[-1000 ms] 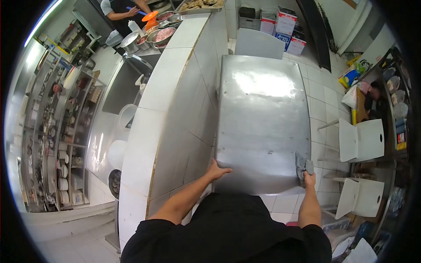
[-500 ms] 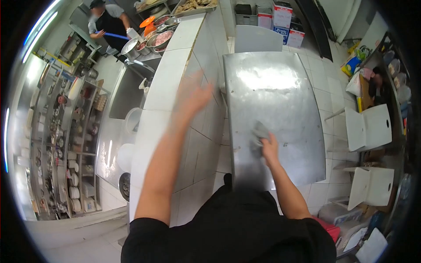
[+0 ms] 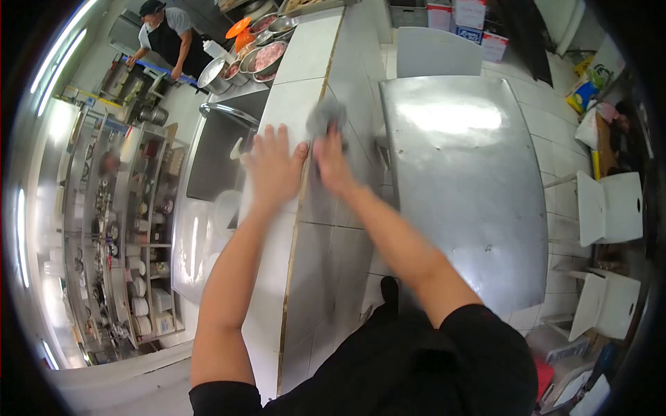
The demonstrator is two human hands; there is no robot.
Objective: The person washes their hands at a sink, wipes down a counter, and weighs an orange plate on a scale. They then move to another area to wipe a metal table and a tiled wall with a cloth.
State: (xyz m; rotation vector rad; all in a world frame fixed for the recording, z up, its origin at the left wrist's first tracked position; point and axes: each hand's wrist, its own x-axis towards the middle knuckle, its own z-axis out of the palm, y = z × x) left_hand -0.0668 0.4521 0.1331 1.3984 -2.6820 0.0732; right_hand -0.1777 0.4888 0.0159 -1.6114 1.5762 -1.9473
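Observation:
My left hand [image 3: 276, 170] lies flat with fingers spread on the white tiled top of the half-wall [image 3: 298, 104], close to its edge. Just to its right, my right hand [image 3: 331, 163] grips a grey cloth [image 3: 326, 118], blurred by motion, against the tiled side face of the wall near that same edge. Right of the wall is the metal-topped table [image 3: 461, 187], with a few small specks on its shiny surface; neither hand touches it.
A sink [image 3: 225, 149] lies left of the wall. Bowls of meat [image 3: 269, 57] and an orange container [image 3: 238, 29] stand beyond it. A person [image 3: 166, 41] holds a blue handle at the back left. White chairs [image 3: 610, 208] line the right side; shelves [image 3: 132, 243] with dishes fill the left.
My right hand has moved left with the cloth, from the metal table to the wall's side. My left hand has come down onto the wall top. The view has shifted left.

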